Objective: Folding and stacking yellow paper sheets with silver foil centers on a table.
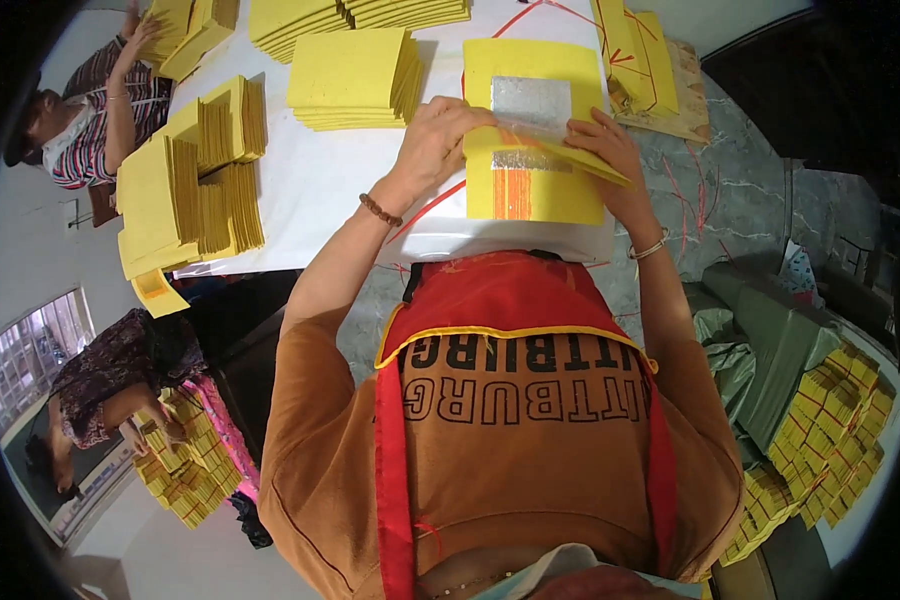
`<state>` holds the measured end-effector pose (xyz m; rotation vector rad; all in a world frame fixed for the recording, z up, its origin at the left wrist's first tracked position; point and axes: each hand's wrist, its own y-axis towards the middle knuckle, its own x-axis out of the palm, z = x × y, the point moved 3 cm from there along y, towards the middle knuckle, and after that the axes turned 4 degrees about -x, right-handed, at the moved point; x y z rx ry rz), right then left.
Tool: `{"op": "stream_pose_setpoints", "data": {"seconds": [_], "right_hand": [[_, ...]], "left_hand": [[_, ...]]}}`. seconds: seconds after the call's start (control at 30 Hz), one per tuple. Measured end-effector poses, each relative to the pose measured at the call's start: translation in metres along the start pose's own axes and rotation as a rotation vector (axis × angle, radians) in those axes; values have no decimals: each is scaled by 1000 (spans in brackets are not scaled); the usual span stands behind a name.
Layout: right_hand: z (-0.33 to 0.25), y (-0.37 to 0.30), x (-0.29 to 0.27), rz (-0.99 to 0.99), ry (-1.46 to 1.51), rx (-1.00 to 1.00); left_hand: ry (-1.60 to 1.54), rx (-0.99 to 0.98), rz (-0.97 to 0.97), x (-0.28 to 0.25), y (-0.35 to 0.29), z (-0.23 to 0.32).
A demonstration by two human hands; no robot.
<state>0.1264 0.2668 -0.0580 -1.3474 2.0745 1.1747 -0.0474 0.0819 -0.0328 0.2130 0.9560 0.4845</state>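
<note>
On the white-covered table in front of me lies yellow joss paper with a silver foil square and an orange-red patch. My left hand is closed at the left edge of a sheet whose middle is lifted in a fold. My right hand grips the right side of this sheet, its fingers on top and the thumb hidden beneath. A lower part with foil and orange-red strip lies flat below the fold. Just left of my left hand sits a stack of folded yellow paper.
More yellow stacks stand at the table's left and far edge. Tied yellow bundles lie on a board at right. Red string crosses the table. One co-worker is at the far left; another bends over bundles lower left.
</note>
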Motion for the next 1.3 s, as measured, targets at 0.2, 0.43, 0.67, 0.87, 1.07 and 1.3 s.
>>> {"op": "stream_pose_setpoints", "data": {"seconds": [0.2, 0.43, 0.67, 0.87, 1.07, 1.3], "right_hand": [[-33, 9, -24, -7, -185, -127], [-44, -1, -26, -54, -191, -147], [-20, 8, -11, -94, 326, 503], [-11, 14, 0, 200, 520, 658], [-10, 20, 3, 115, 501, 645], [-2, 17, 8, 132, 494, 679]], "left_hand": [[185, 91, 151, -13, -7, 23], [70, 25, 46, -7, -25, 23], [-181, -453, 67, 5, -15, 9], [-787, -827, 185, 20, -12, 3], [-792, -761, 267, 22, -20, 2], [-764, -885, 81, 24, -21, -3]]}}
